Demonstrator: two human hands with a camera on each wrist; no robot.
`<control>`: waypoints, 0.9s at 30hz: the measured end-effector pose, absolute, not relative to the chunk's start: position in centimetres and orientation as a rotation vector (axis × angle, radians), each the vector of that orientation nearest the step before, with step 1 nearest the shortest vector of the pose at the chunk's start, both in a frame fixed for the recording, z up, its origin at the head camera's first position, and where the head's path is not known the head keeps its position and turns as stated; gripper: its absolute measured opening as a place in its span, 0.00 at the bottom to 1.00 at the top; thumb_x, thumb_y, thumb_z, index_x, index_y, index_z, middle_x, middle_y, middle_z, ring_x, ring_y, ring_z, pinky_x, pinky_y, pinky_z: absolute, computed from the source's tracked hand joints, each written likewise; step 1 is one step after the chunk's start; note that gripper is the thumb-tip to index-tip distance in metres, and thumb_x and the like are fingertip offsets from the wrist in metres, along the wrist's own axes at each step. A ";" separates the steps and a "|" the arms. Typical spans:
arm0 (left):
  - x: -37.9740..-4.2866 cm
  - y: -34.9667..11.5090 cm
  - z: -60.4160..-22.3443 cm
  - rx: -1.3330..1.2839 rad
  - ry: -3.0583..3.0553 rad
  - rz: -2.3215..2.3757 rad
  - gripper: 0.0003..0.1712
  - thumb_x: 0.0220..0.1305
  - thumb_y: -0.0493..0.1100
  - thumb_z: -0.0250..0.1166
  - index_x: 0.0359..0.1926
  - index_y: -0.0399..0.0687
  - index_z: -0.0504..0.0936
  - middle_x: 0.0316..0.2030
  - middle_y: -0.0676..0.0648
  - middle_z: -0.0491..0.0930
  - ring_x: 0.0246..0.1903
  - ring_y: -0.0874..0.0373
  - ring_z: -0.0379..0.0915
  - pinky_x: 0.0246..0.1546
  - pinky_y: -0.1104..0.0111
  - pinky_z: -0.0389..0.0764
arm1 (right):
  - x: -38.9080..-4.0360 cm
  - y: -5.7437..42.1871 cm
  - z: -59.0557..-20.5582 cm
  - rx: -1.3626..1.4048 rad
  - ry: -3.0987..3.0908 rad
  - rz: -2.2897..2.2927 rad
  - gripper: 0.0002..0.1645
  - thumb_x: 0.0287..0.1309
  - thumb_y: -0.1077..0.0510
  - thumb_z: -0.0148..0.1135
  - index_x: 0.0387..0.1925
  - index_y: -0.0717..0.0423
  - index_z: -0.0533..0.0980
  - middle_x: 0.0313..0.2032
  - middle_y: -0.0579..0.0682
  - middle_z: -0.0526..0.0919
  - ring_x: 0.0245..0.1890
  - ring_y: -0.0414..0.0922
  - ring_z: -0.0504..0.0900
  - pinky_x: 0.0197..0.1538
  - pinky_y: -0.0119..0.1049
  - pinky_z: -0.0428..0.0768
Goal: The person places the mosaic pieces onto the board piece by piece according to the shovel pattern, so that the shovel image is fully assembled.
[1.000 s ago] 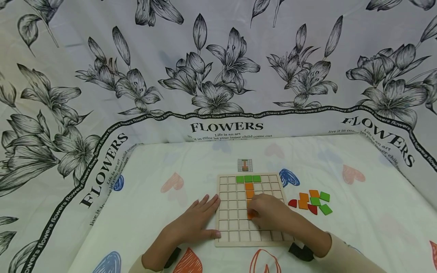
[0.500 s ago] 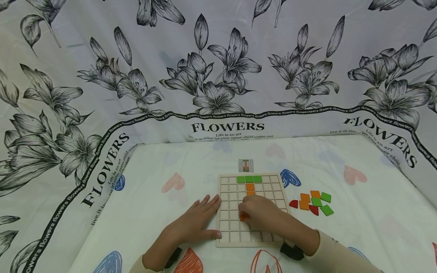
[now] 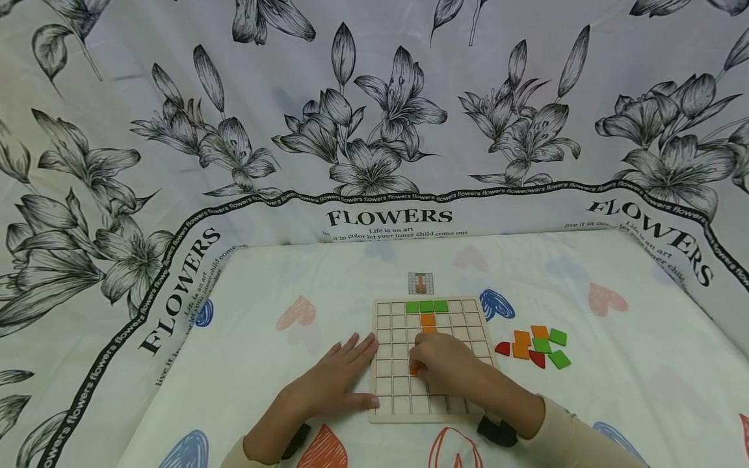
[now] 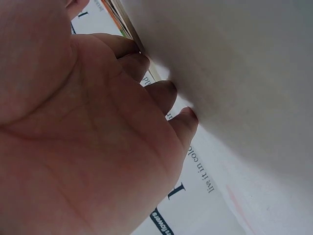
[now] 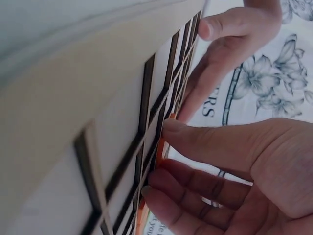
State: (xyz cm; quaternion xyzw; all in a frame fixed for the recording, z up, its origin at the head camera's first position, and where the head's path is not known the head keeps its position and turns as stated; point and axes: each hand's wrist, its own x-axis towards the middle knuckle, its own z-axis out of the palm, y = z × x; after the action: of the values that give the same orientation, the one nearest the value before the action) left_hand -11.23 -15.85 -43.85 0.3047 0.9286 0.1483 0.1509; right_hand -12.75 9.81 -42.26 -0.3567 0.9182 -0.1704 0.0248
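Below centre, the right hand (image 3: 449,361) pinches an orange square tile (image 5: 160,151); the left hand (image 3: 332,388) lies spread-fingered. Tilted, the tile could jam.

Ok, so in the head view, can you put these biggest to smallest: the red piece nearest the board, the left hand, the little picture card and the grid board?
1. Grid board
2. Left hand
3. Picture card
4. Red piece

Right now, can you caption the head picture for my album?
Left hand at the gridded board edge, right hand pinching an orange tile.
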 end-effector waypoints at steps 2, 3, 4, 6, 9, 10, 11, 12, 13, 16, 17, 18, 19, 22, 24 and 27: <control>-11.2 -15.8 -43.8 0.879 2.665 0.430 0.56 0.63 0.71 0.60 0.80 0.46 0.50 0.79 0.49 0.47 0.77 0.46 0.39 0.73 0.47 0.48 | -12.7 10.0 -42.2 -1.129 2.834 -0.526 0.05 0.52 0.63 0.76 0.25 0.52 0.86 0.25 0.40 0.75 0.25 0.36 0.70 0.31 0.28 0.77; -11.2 -15.8 -43.8 0.880 2.664 0.431 0.56 0.63 0.71 0.60 0.80 0.46 0.50 0.79 0.49 0.47 0.77 0.46 0.39 0.73 0.47 0.48 | -12.7 10.1 -42.2 -1.145 2.833 -0.519 0.05 0.53 0.63 0.75 0.25 0.52 0.86 0.25 0.39 0.76 0.25 0.36 0.70 0.32 0.28 0.77; -11.2 -15.8 -43.8 0.881 2.664 0.430 0.56 0.63 0.71 0.60 0.80 0.46 0.50 0.79 0.49 0.46 0.77 0.46 0.39 0.73 0.47 0.48 | -12.6 10.2 -42.2 -1.161 2.832 -0.509 0.06 0.53 0.63 0.75 0.25 0.52 0.85 0.25 0.39 0.76 0.26 0.36 0.70 0.32 0.28 0.77; -11.3 -15.9 -43.8 0.883 2.665 0.422 0.56 0.63 0.72 0.59 0.80 0.47 0.49 0.79 0.49 0.46 0.77 0.46 0.38 0.73 0.47 0.48 | -12.5 10.6 -42.2 -1.198 2.829 -0.487 0.05 0.55 0.63 0.74 0.26 0.52 0.85 0.27 0.40 0.78 0.28 0.36 0.73 0.34 0.28 0.79; -11.3 -15.9 -43.9 0.883 2.669 0.407 0.56 0.64 0.72 0.59 0.80 0.47 0.49 0.79 0.49 0.46 0.77 0.46 0.38 0.73 0.47 0.48 | -12.3 11.3 -42.3 -1.252 2.818 -0.448 0.02 0.57 0.61 0.73 0.32 0.52 0.86 0.34 0.42 0.83 0.34 0.38 0.78 0.41 0.30 0.81; -11.4 -15.9 -43.8 0.884 2.670 0.403 0.56 0.64 0.72 0.59 0.80 0.47 0.49 0.79 0.49 0.46 0.77 0.46 0.38 0.73 0.47 0.48 | -12.2 11.7 -42.3 -1.271 2.806 -0.440 0.03 0.58 0.61 0.72 0.35 0.52 0.86 0.36 0.43 0.84 0.37 0.39 0.79 0.44 0.32 0.82; -11.4 -15.9 -43.9 0.886 2.669 0.402 0.56 0.64 0.72 0.59 0.80 0.47 0.49 0.79 0.49 0.46 0.77 0.46 0.39 0.73 0.47 0.48 | -12.0 12.0 -42.3 -1.280 2.789 -0.438 0.05 0.59 0.61 0.71 0.38 0.52 0.86 0.40 0.43 0.85 0.41 0.40 0.81 0.47 0.34 0.82; -11.4 -15.9 -43.8 0.888 2.667 0.404 0.56 0.64 0.72 0.59 0.80 0.46 0.49 0.79 0.49 0.46 0.77 0.46 0.38 0.73 0.47 0.48 | -11.8 12.3 -42.3 -1.280 2.773 -0.442 0.07 0.60 0.61 0.70 0.41 0.52 0.86 0.43 0.44 0.85 0.44 0.42 0.81 0.50 0.36 0.82; -11.4 -15.9 -43.9 0.890 2.665 0.406 0.56 0.64 0.72 0.59 0.80 0.46 0.49 0.79 0.49 0.46 0.77 0.46 0.39 0.73 0.47 0.48 | -11.6 12.7 -42.2 -1.274 2.757 -0.446 0.10 0.61 0.61 0.68 0.44 0.52 0.86 0.47 0.45 0.85 0.47 0.43 0.81 0.52 0.37 0.81; -11.4 -16.0 -43.9 0.892 2.661 0.408 0.56 0.64 0.72 0.58 0.80 0.47 0.49 0.79 0.49 0.46 0.77 0.47 0.38 0.73 0.47 0.48 | -11.0 13.8 -42.0 -1.256 2.682 -0.486 0.07 0.61 0.60 0.67 0.41 0.48 0.85 0.53 0.44 0.83 0.51 0.44 0.79 0.55 0.40 0.79; -11.4 -16.0 -44.0 0.891 2.661 0.408 0.57 0.63 0.73 0.58 0.80 0.47 0.49 0.79 0.50 0.46 0.77 0.47 0.38 0.73 0.48 0.48 | -10.9 14.1 -41.9 -1.246 2.658 -0.501 0.06 0.61 0.60 0.67 0.39 0.47 0.85 0.54 0.44 0.83 0.52 0.44 0.79 0.56 0.41 0.79; -11.4 -15.9 -44.0 0.889 2.661 0.407 0.57 0.63 0.73 0.58 0.80 0.47 0.49 0.79 0.50 0.45 0.77 0.47 0.38 0.73 0.48 0.48 | -10.8 14.4 -41.8 -1.242 2.638 -0.517 0.06 0.60 0.59 0.67 0.38 0.46 0.85 0.54 0.43 0.83 0.53 0.44 0.79 0.56 0.41 0.79; -11.4 -15.9 -44.0 0.887 2.662 0.405 0.57 0.63 0.73 0.58 0.80 0.47 0.49 0.79 0.50 0.46 0.77 0.47 0.38 0.73 0.48 0.48 | -10.7 14.7 -41.7 -1.244 2.616 -0.530 0.05 0.60 0.59 0.68 0.37 0.45 0.84 0.53 0.43 0.83 0.53 0.43 0.78 0.56 0.40 0.79; -11.4 -15.9 -44.0 0.878 2.664 0.402 0.57 0.63 0.73 0.58 0.80 0.47 0.49 0.79 0.50 0.45 0.77 0.47 0.38 0.73 0.48 0.48 | -10.8 15.6 -41.2 -1.230 2.572 -0.562 0.07 0.59 0.60 0.68 0.38 0.44 0.85 0.51 0.42 0.83 0.55 0.43 0.78 0.57 0.42 0.78; -11.4 -15.9 -44.1 0.873 2.664 0.405 0.57 0.63 0.73 0.58 0.80 0.48 0.49 0.79 0.50 0.45 0.77 0.47 0.38 0.73 0.48 0.48 | -11.1 16.4 -40.9 -1.209 2.588 -0.572 0.09 0.60 0.61 0.68 0.41 0.45 0.85 0.49 0.41 0.84 0.53 0.42 0.80 0.55 0.41 0.80; -11.4 -15.9 -44.1 0.872 2.665 0.405 0.57 0.63 0.74 0.57 0.80 0.48 0.49 0.79 0.50 0.45 0.77 0.47 0.38 0.73 0.48 0.48 | -11.9 17.8 -40.4 -1.139 2.677 -0.545 0.10 0.58 0.64 0.68 0.39 0.46 0.84 0.42 0.40 0.84 0.43 0.39 0.81 0.46 0.38 0.83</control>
State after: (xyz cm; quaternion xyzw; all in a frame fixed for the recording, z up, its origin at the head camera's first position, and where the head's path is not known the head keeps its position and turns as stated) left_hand -11.37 -15.94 -44.12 0.3040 0.9295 0.1412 0.1538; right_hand -11.85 17.76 -40.41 -0.3831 0.9008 -0.1833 0.0906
